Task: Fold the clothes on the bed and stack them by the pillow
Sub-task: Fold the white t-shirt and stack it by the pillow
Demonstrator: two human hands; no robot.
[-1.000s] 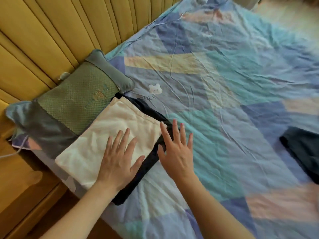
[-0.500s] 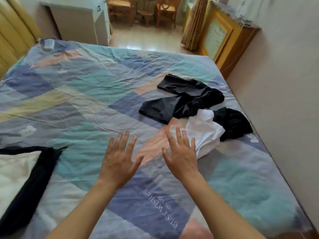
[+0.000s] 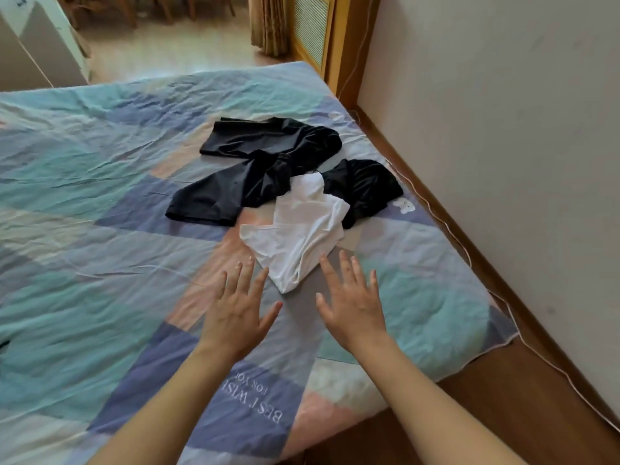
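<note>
Two empty hands reach toward a heap of unfolded clothes on a bed.

A second ago both hands were pressing flat a folded cream garment stacked on a dark one beside the pillow; the view has since swung away from that stack, which is now out of frame, so that fold looks finished and the next item is being sought. The left hand point(image 3: 236, 312) and right hand point(image 3: 352, 303) hover above the bed point(image 3: 100, 196) with fingers spread wide, holding nothing, just short of the pile. Counted: one crumpled white garment point(image 3: 298, 229) nearest the hands, and two dark garments, a long one point(image 3: 255, 166) behind it and a smaller one point(image 3: 364, 186) to its right (partly tucked under the white). That leaves three pieces to fold, by this judgement, and the pillow itself cannot be seen.
</note>
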